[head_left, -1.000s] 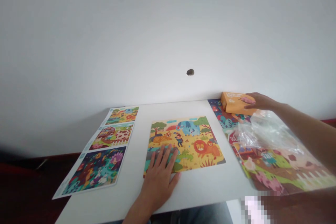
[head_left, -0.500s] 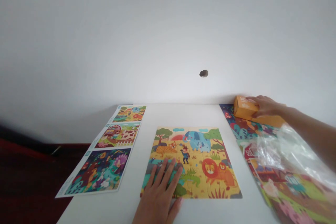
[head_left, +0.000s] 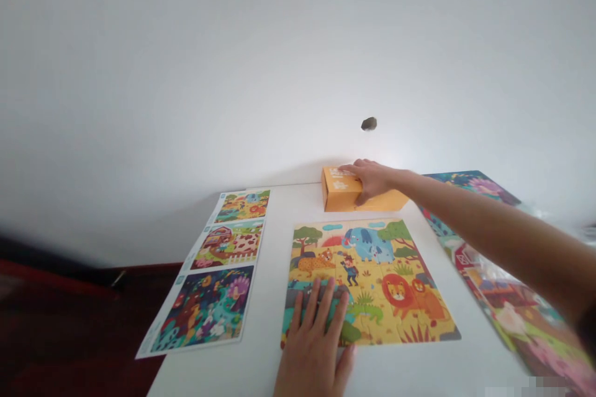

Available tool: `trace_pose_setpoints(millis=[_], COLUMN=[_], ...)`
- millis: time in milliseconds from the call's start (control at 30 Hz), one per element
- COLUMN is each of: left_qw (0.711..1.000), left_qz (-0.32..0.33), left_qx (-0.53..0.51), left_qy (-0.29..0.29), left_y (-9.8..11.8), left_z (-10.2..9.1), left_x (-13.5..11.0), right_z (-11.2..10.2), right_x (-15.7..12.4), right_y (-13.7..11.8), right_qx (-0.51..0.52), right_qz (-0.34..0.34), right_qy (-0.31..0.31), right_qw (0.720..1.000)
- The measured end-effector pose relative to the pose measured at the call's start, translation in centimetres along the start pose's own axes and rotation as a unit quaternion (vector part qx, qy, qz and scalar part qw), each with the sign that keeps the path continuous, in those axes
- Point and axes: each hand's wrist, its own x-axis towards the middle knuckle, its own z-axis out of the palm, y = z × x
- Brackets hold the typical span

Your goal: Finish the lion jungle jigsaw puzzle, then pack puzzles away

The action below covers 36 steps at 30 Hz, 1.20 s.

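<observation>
The left hand (head_left: 316,347) lies flat and open, nearest the camera, with its fingers spread over the lower left corner of an assembled jigsaw puzzle (head_left: 372,279). It grasps nothing. The puzzle sits near the front edge of the white worktop (head_left: 265,260), roughly midway along it, and shows a lion pair, an elephant, a leopard and a small explorer on yellow ground.

To its left, along the worktop's left edge, lies a long printed sheet (head_left: 205,304) with three scenes stacked in a column: a dark jungle nearest, a farm next and a safari farthest.

To the right, a farm-scene picture (head_left: 512,316) runs over the right edge of the worktop, with a blurred bit of clear plastic (head_left: 493,279) lying on it. Beyond it, toward the back right corner, is a dark floral picture (head_left: 465,186); I cannot tell whether the two are one piece.

At the back edge, just behind the puzzle, the right hand (head_left: 370,180) is closed over the top of an orange cardboard box (head_left: 339,189), holding it, with the arm stretched across from the right
</observation>
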Motion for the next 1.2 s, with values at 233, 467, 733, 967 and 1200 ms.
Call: trace_pose_setpoints(millis=[233,467,733,967,1200], left_qw=[0.998,0.997,0.996,0.993,0.993], left_qz=[-0.006,-0.01,-0.018,-0.032,-0.023], left_qx=[-0.041,-0.055,-0.077,-0.093,-0.092], left_qy=[-0.04,-0.049,-0.042,-0.06,-0.064], left_y=[-0.1,-0.1,0.0,0.4,0.7], left_z=[0.2,0.3,0.1,-0.7,-1.2], left_x=[-0.2,-0.2,-0.1,-0.3,-0.6], right_z=[-0.7,-5.1,-3.9,-0.9,-3.8], right_x=[5.8,6.4,5.8,6.3,8.1], right_y=[-3.9,-3.7,-5.8,-6.8,-5.7], right_qx=[0.013,-0.089,-0.21,-0.245,-0.242], right_qz=[-0.042,-0.002,0.055,0.053,0.056], right_qy=[-0.116,-0.015,0.113,0.187,0.184], right_qw=[0.992,0.996,0.969,0.95,0.951])
